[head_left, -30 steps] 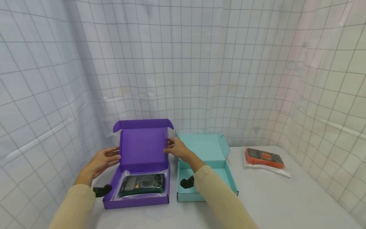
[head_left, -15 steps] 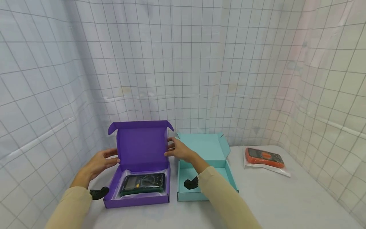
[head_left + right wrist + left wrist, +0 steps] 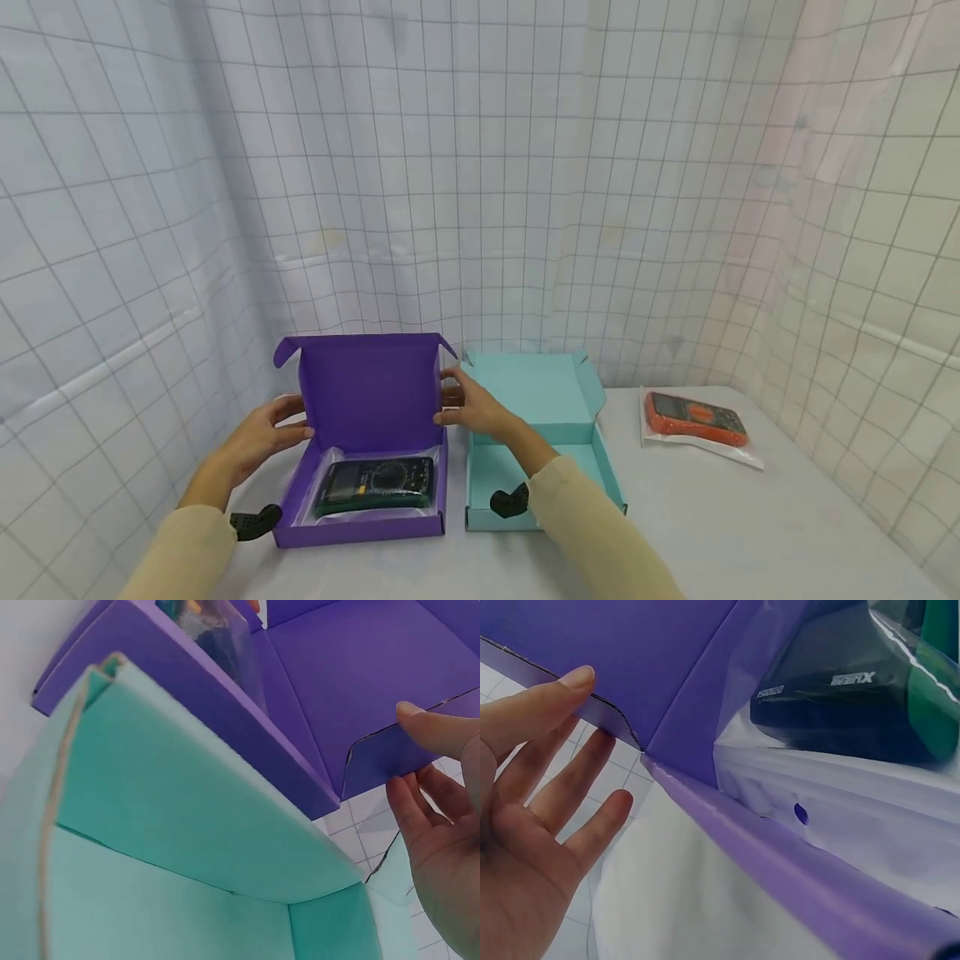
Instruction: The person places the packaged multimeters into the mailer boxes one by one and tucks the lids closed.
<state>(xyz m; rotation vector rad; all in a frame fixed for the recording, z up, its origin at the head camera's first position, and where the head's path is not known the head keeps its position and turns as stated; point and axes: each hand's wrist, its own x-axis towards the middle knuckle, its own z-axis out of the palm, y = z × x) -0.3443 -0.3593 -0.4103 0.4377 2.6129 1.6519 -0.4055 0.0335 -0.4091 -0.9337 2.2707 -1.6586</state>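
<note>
A purple cardboard box [image 3: 360, 528] stands with its lid [image 3: 371, 392] raised and leaning forward. Inside lies a black-and-green multimeter [image 3: 375, 485] in a clear plastic bag [image 3: 832, 776]. My left hand [image 3: 258, 433] pinches the lid's left side edge, thumb on the inner face and fingers behind, as the left wrist view shows. On the opposite side, my right hand [image 3: 476, 404] pinches the lid's right side flap [image 3: 386, 761] between thumb and fingertips. The lid's outer face is hidden in the head view.
Just right of it an open teal box [image 3: 536, 521] with its lid laid back sits under my right forearm. An orange multimeter [image 3: 697, 419] in a clear bag lies farther right on the white table [image 3: 750, 533]. Gridded white curtains [image 3: 517, 208] enclose the back and sides.
The purple lid has tilted forward and its top edge has come lower. Both hands keep hold of its sides and have moved slightly with it. The multimeters and teal box stay put.
</note>
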